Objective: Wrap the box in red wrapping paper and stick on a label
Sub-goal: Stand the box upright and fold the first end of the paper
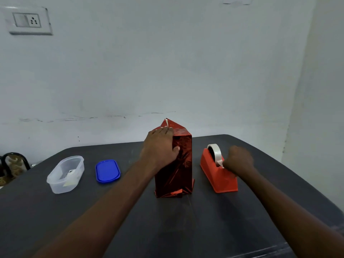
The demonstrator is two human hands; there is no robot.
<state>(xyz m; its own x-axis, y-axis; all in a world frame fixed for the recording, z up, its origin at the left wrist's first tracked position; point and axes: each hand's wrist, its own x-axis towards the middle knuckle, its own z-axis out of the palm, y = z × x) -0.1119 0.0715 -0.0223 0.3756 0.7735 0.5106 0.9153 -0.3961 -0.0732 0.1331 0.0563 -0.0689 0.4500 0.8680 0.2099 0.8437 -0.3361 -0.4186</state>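
On a dark table, the upright box in red wrapping paper stands centre, left hand spread flat against it. Right of the box, the right hand pinches tape at an orange tape dispenser; left of it, a blue lid and clear container.

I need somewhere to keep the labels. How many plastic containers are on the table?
1: a clear plastic container on the table's left side, open, its blue lid lying beside it. Something pale lies inside.
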